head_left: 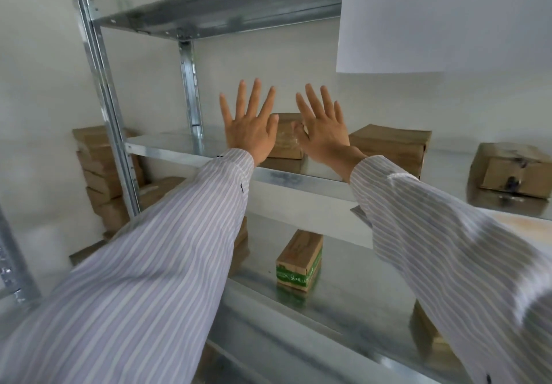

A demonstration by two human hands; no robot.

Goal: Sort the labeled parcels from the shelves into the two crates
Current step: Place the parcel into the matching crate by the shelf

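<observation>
A brown cardboard parcel [286, 140], wrapped in clear tape, is seen on the middle shelf [167, 147] of a metal rack, framed between two raised hands. No label on it can be read. The left hand [249, 128] and the right hand [324, 129] are held up side by side in front of the parcel, backs to the camera, with all fingers straight and spread wide. Nothing is gripped by either hand. Whether the thumbs touch the parcel cannot be told.

Both arms are stretched forward and upward, clothed in striped sleeves [167, 249] buttoned at the cuff.

A second parcel [388, 147] is set just to the right on the same shelf, and a third, scuffed parcel [513, 171] lies farther right. On the shelf below, a small parcel [300, 256] is bound with green tape carrying white print too small to be read. A stack of brown parcels [101, 168] is piled against the wall at left, behind the rack's perforated upright [98, 85].

A white paper sheet [433, 25] is hung from the top shelf at upper right. Black handwritten characters are marked on it, but they are cut off by the frame's edge and cannot be read in full.
</observation>
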